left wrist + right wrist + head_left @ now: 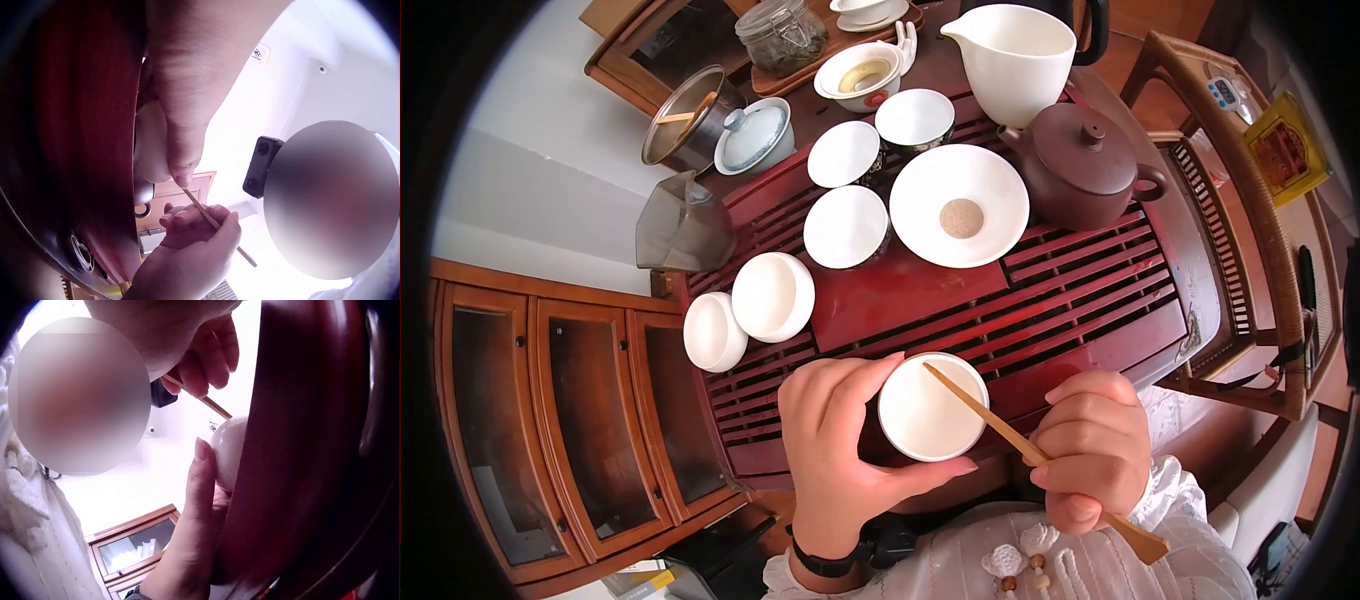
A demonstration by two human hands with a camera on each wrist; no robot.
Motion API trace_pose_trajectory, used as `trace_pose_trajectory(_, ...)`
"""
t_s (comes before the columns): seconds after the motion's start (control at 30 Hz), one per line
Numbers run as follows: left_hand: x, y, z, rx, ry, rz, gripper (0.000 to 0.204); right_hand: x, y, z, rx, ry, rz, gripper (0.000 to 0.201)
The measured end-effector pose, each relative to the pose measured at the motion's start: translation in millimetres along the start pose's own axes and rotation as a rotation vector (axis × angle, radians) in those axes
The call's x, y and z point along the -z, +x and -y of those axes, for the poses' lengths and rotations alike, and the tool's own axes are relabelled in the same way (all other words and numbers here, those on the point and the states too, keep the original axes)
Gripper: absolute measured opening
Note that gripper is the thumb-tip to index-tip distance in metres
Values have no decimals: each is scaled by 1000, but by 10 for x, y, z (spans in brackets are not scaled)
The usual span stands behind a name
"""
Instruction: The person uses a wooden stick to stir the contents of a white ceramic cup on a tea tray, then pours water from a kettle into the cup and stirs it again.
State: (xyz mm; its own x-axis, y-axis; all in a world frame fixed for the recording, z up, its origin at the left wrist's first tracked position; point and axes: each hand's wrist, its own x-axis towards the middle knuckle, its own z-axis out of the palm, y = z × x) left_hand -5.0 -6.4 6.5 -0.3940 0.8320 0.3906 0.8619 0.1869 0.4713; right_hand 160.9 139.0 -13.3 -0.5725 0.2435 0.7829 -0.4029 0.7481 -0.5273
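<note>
My left hand [830,440] holds a small white cup [930,415] between thumb and fingers at the near edge of a dark red slatted tea tray [910,310]. The cup's mouth faces up, and its white inside shows. To the right, my right hand [1095,440] grips a slim wooden tea stick [1000,427] with curled fingers. The stick's narrow end overlaps the cup's mouth, while its broader end sticks out below the hand. In the right wrist view the stick [215,407] slants down to the rim of the cup [231,447].
On the tray stand a brown teapot [1090,165], a white strainer bowl [920,215], dark-sided cups [847,228] and two white cups [773,297]. A white pitcher [1020,60] stands at the back. At left are a glass pitcher [685,225] and a lidded bowl [755,140].
</note>
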Motion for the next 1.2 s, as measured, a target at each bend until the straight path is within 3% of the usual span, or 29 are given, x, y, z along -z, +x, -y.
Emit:
trace_pose_trajectory(0.57,2,-7,3,-26,19,12,86,-41,-11,-2,73,22,63,20)
trace_pose_trajectory(0.67,6,-7,6,-31,29,11,87,-11,-4,-11,57,-25,-8,20)
trace_pose_trajectory(0.77,-10,-20,17,-8,19,-2,79,-71,8,21,34,-16,43,21)
trace_pose_trajectory(0.87,-9,-14,16,-26,24,7,87,-66,16,20,27,34,18,21)
trace_pose_trajectory(1.2,-30,-25,12,-4,11,-14,80,-91,11,13,63,41,32,22)
